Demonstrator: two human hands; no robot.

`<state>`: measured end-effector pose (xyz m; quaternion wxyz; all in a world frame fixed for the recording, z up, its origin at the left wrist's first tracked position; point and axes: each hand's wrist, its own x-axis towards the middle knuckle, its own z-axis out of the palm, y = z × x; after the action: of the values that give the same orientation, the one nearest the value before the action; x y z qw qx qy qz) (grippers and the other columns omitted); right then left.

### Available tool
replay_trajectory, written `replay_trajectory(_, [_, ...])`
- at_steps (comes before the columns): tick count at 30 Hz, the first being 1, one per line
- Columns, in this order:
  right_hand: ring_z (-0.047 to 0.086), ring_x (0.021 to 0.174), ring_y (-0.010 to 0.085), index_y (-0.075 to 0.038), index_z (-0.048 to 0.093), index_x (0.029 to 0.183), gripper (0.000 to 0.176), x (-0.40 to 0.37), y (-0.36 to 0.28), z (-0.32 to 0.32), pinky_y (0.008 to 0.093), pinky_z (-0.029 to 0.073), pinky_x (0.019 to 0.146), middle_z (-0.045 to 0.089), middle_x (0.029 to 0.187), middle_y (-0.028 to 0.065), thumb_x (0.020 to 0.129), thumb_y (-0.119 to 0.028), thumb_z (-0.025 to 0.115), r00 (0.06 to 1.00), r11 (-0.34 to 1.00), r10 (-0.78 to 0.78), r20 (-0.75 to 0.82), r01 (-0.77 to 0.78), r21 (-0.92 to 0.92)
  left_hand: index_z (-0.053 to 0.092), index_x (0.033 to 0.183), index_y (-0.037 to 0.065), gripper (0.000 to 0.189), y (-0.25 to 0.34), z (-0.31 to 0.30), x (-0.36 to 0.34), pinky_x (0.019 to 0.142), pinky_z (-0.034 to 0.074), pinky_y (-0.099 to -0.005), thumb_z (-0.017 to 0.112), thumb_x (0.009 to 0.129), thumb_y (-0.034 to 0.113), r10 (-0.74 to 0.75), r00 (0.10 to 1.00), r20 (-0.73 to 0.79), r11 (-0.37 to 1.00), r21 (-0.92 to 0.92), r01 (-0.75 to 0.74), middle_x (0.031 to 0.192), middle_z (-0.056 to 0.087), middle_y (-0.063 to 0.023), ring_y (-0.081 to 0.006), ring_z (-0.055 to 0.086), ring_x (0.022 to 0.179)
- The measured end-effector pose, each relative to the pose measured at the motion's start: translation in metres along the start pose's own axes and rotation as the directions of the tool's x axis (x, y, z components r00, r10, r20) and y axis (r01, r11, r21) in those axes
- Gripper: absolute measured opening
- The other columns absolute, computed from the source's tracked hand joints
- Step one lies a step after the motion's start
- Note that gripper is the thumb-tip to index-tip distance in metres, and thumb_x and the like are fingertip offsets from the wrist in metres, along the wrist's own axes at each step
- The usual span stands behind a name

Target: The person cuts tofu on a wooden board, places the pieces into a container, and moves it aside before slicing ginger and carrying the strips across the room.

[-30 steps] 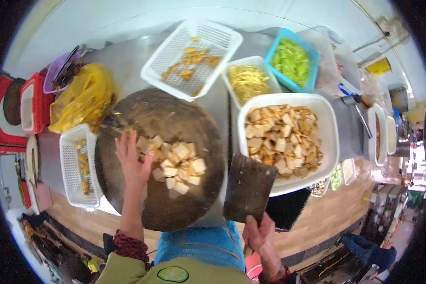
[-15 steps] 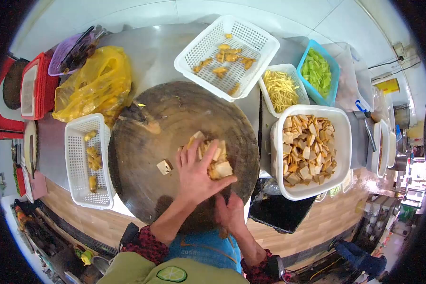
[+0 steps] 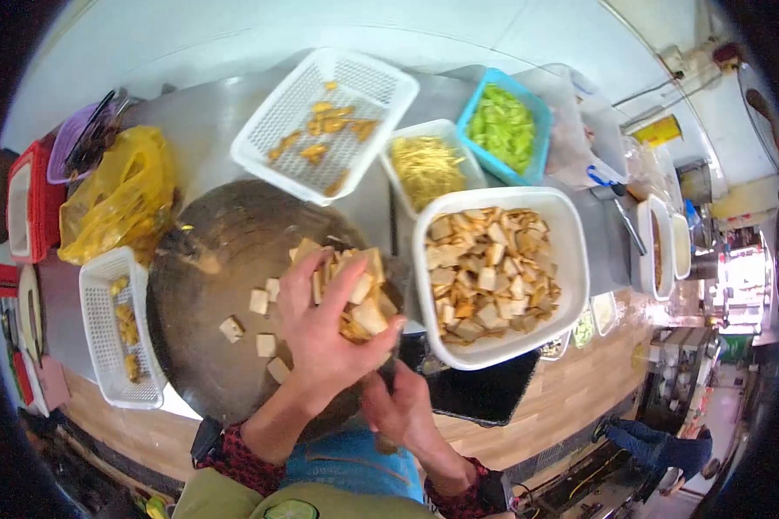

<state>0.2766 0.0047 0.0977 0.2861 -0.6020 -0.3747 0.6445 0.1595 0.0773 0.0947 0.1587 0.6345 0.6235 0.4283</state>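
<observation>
A heap of dried tofu slices (image 3: 368, 313) lies under my left hand (image 3: 333, 342), whose spread fingers clasp it from above. My right hand (image 3: 400, 405) is closed around the handle of what looks like a cleaver. Its dark blade (image 3: 396, 290) shows at the right side of the heap and is mostly hidden. Several loose tofu pieces (image 3: 266, 345) lie on the round wooden chopping board (image 3: 208, 303). Right of my hands stands a white tub (image 3: 580, 290), holding many cut tofu pieces (image 3: 493, 277).
A white basket (image 3: 260, 147) with yellow-brown pieces stands behind the board; a smaller one (image 3: 151, 381) is at left. A yellow bag (image 3: 121, 195), a tub of pale yellow shreds (image 3: 428, 169) and a blue basket (image 3: 541, 121) of green slices surround it. A person (image 3: 658, 445) is at far right.
My hands have moved the tofu heap toward the white tub, near the board's right edge. More loose pieces now show on the board. The view has turned to the right.
</observation>
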Motion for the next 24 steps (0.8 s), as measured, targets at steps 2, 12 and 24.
replay_trajectory(2, [0.048,0.043,0.0098,0.0,0.053,0.1,0.014,-0.009,-0.015,-0.031,0.0265,0.038,0.038,0.052,0.054,0.0021,0.094,-0.013,0.053,0.997,0.999,-0.001,-0.083,0.005,0.037,0.062,0.115,0.015,0.064,0.029,0.023,0.012,0.092,0.037,-0.0441,0.08,0.056,0.033,0.113,0.994,0.008,0.993,-0.042,-0.113,0.117,0.048,-0.015,-0.0324,0.046,0.111])
replay_trajectory(12, [0.061,0.065,0.0353,0.004,0.052,0.092,0.016,-0.003,-0.02,-0.18,0.0408,0.046,0.056,0.06,0.071,0.0232,0.091,-0.012,0.05,0.694,0.551,-0.512,-0.506,-0.187,-0.814,0.059,0.117,0.01,0.052,0.091,0.183,0.017,0.09,0.041,-0.049,0.072,0.069,0.025,0.222,0.975,0.022,0.932,-0.3,-0.206,0.122,0.049,-0.0228,-0.0402,0.05,0.109])
replay_trajectory(24, [0.041,0.036,0.0105,0.0,0.05,0.101,0.014,-0.019,-0.001,-0.121,0.0265,0.034,0.033,0.046,0.05,0.0012,0.092,-0.01,0.049,0.935,0.993,-0.085,-0.345,0.106,0.043,0.06,0.084,0.007,0.017,-0.114,0.033,0.034,0.08,0.045,-0.0405,0.065,0.068,0.005,0.175,0.97,0.17,0.968,0.149,-0.201,0.091,0.057,-0.0088,-0.0299,0.054,0.092])
